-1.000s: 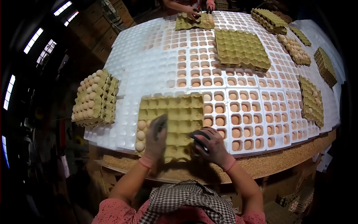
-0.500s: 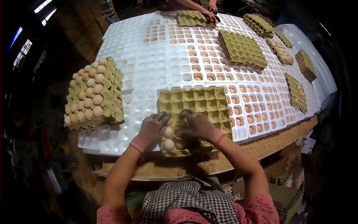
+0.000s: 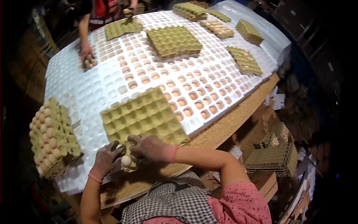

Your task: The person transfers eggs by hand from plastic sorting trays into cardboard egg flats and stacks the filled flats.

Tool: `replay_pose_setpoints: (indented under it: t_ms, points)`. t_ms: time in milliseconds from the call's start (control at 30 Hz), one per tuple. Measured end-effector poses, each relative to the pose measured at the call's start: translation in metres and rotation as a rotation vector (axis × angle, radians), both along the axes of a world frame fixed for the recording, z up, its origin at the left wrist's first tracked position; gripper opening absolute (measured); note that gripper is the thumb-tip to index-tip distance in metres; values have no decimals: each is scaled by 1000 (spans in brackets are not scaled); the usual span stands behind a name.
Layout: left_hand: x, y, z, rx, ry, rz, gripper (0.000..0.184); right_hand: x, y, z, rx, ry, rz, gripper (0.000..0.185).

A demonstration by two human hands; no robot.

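Observation:
A green pulp egg tray (image 3: 143, 115) lies in front of me on white moulded trays, most of its visible cups without eggs. One pale egg (image 3: 126, 161) shows at its near left corner, between my hands. My left hand (image 3: 105, 159), gloved, has bent fingers over that corner, just above the egg. Just right of it, my gloved right hand (image 3: 149, 148) reaches over the near cups with curled fingers. Whatever lies under the fingers of either hand is hidden.
Egg-filled pulp trays (image 3: 46, 140) are stacked at the left. White moulded trays (image 3: 192, 121), many cups holding eggs, cover the table. More pulp trays (image 3: 173, 41) sit farther back. Across the table, a person's hand (image 3: 87, 59) is over the white cups. Stacked trays (image 3: 272, 158) stand lower right.
My view has turned and tilted. Both hands have moved to the pulp tray's near left corner, where fewer eggs show. The other person's hand has moved from a pulp tray to the white cups.

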State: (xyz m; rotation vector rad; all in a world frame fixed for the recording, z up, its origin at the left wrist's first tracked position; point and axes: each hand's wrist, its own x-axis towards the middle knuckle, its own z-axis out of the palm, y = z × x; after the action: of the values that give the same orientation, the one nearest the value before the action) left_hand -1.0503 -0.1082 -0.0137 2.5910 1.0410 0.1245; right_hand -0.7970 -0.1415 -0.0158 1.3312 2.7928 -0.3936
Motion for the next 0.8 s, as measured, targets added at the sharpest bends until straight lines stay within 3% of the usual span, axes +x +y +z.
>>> replay_pose_setpoints:
  t_ms: [67, 133, 167, 233, 267, 300, 333, 400, 433, 500, 567, 600, 633, 700, 733, 800]
  points:
    - [0, 0, -9, 48, -46, -3, 41, 42, -8, 21, 19, 445, -242, 45]
    - [-2, -3, -15, 141, -55, 35, 40, 122, -10, 10, 223, 544, -527, 49]
    - [-2, -2, -14, 100, -113, 45, 43, 169, -9, -2, 487, 622, -619, 55]
    - [-12, -7, -32, 17, -285, 274, 49, 270, -30, -8, 654, 515, -985, 57]
    - [-17, -5, -40, -149, -484, 348, 53, 314, -34, -14, 760, 371, -1083, 53]
    - [-7, -5, -29, -207, -570, 379, 54, 340, -43, -10, 628, 373, -1323, 50]
    - [10, 1, -19, -298, -632, 366, 53, 382, -46, -33, 618, 217, -1427, 51]
    - [56, 7, 8, -481, -720, 361, 53, 429, -46, -60, 333, -110, -1538, 54]
    - [83, 5, 22, -572, -744, 371, 54, 440, -43, -65, 220, -93, -1467, 54]
    - [122, 10, 23, -228, -498, 130, 56, 438, -32, -53, 90, 9, -1365, 53]
    - [180, 2, 61, -156, -419, 26, 50, 393, -30, -32, 303, 434, -1104, 52]
    - [205, 2, 66, -96, -340, -50, 51, 363, -29, -25, 283, 824, -845, 51]
    - [227, 1, 68, -40, -262, -132, 53, 337, -29, -28, 193, 921, -681, 52]
    - [269, -2, 57, 85, -120, -279, 49, 283, -26, -29, 210, 766, -404, 50]
    - [288, -2, 38, 79, 119, -314, 45, 266, -27, -41, 38, 718, -427, 47]
    - [313, 0, 0, 18, 468, -356, 39, 255, -25, -52, 95, 547, -351, 43]
